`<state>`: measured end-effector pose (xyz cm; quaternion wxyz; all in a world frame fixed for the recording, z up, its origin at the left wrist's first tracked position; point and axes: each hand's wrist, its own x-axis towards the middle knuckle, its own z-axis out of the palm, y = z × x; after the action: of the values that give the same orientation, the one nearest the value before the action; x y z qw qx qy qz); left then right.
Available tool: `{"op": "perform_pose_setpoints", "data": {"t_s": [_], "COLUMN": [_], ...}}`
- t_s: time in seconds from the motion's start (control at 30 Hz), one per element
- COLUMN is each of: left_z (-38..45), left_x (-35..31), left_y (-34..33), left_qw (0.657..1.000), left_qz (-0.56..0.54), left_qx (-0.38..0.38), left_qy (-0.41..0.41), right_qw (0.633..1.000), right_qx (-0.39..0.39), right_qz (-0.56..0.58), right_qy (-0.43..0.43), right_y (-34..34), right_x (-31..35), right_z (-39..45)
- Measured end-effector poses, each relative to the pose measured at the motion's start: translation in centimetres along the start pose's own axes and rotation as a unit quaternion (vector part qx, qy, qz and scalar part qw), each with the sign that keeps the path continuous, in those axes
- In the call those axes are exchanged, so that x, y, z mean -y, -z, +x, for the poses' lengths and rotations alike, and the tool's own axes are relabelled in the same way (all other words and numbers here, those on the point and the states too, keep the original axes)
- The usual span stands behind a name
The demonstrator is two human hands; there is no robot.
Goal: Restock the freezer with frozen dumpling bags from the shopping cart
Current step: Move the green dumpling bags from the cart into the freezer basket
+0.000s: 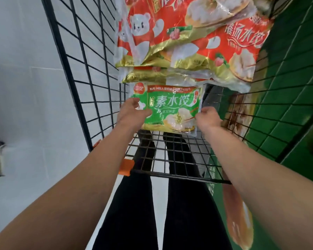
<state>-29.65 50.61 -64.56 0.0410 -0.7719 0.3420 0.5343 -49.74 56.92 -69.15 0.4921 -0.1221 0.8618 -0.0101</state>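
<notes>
Both hands are gripping the green dumpling bag between them, left hand curling around its edge, right hand pinching the opposite edge.

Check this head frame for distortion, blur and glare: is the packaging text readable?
Head view: strong wide-angle bending of the black wire shopping cart; large print on the green plastic dumpling bag, held by both hands, is readable; red-and-gold dumpling bags show glare and slight blur; frame edges are soft.
</notes>
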Motion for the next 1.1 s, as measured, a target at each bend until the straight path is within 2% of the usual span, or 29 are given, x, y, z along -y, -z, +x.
{"op": "perform_pose_setpoints", "data": {"t_s": [0.17,0.47,0.6,0.7,0.87,1.1], "left_z": [1.2,2.9,4.5,5.9,6.3,-1.3], "left_x": [0.5,0.7,0.5,0.7,1.1,-1.1], "left_y": [-1.3,-1.6,-2.7,-3.0,-3.1,-0.5], "left_qw": [0.999,0.997,0.997,0.997,0.997,0.998], "left_qz": [0.043,0.065,0.076,0.055,-0.010,-0.048], "left_qx": [-0.001,-0.038,-0.025,-0.052,-0.051,-0.046], "left_qy": [0.000,-0.008,0.014,0.033,0.059,0.001], "right_qw": [0.998,0.995,0.995,0.989,0.982,0.982], "right_qx": [-0.030,-0.083,-0.092,-0.100,-0.121,-0.116], "right_qz": [0.046,-0.038,0.026,0.093,0.136,0.150], "right_qy": [-0.026,-0.042,-0.041,-0.054,-0.053,-0.016], "right_y": [-1.3,1.4,1.3,0.9,1.0,4.9], "right_x": [-0.3,-2.2,-1.7,-1.5,-1.4,-0.8], "right_z": [1.7,1.3,2.3,2.9,1.9,-5.2]}}
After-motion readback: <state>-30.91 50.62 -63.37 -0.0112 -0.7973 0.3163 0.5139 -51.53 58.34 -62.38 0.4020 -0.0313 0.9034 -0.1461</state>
